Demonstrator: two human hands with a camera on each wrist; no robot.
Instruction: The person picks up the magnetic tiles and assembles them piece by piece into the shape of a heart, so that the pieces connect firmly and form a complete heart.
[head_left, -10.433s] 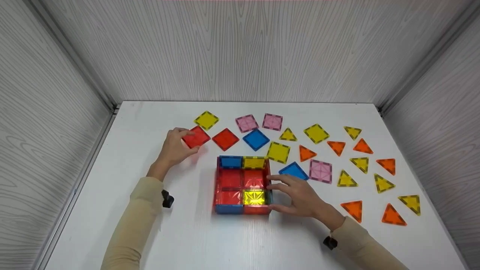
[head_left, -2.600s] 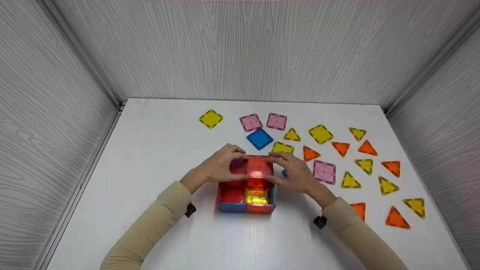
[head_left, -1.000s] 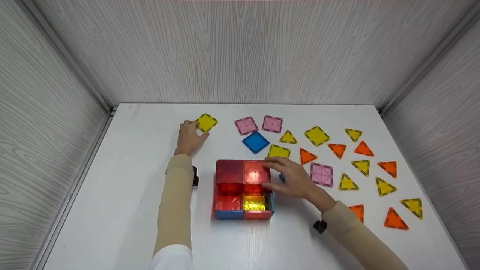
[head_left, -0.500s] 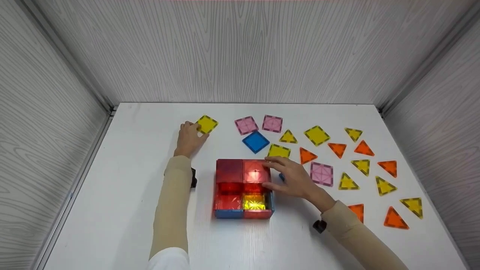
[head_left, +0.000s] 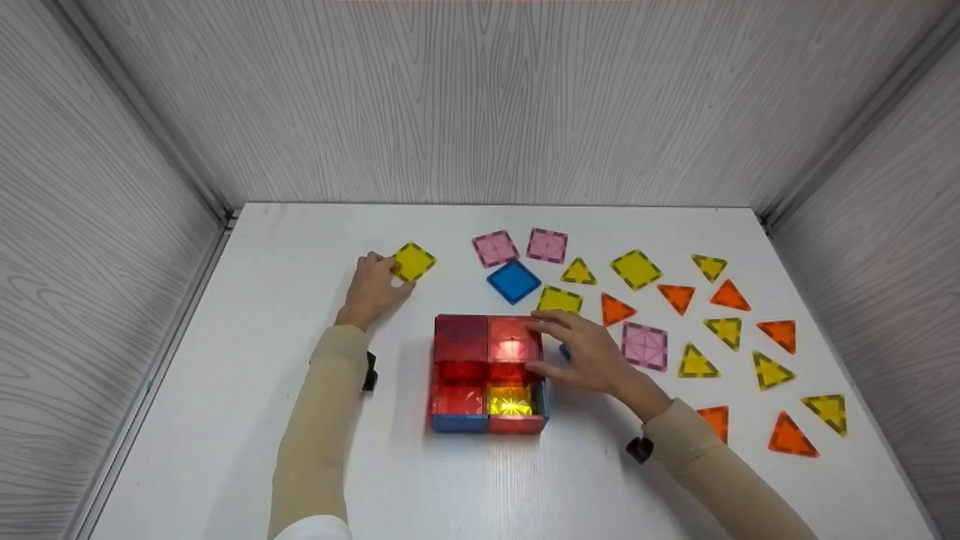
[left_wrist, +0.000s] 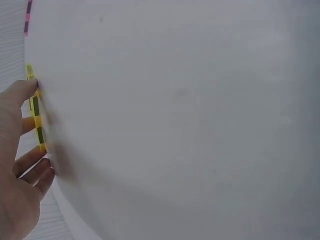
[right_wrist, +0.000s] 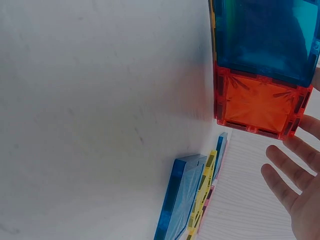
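Note:
In the head view, my left hand (head_left: pixel 373 289) pinches a yellow square magnetic tile (head_left: pixel 414 262) at the back left. The left wrist view shows this yellow tile (left_wrist: pixel 37 117) edge-on, between the thumb and fingers. A box of magnetic tiles (head_left: pixel 460 424) stands mid-table. Two red square tiles (head_left: pixel 461 339) cover its back half; through the uncovered front half I see a red and a yellow floor tile (head_left: pixel 510 401). My right hand (head_left: pixel 589 354) touches the box's right side with extended fingers. In the right wrist view, the fingertips meet a red wall tile (right_wrist: pixel 260 102) beside a blue one (right_wrist: pixel 267 40).
Behind the box lie two pink squares (head_left: pixel 495 248), a blue square (head_left: pixel 514 281) and a yellow square (head_left: pixel 560 298). To the right are a pink square (head_left: pixel 645 346), another yellow square (head_left: pixel 636 269) and several orange and yellow triangles (head_left: pixel 793 435). Wood-grain panels (head_left: pixel 480 105) surround the white table.
The second red tile now lies on the box's back half. My left hand went to the yellow square and has drawn it slightly nearer. The right hand stays at the box.

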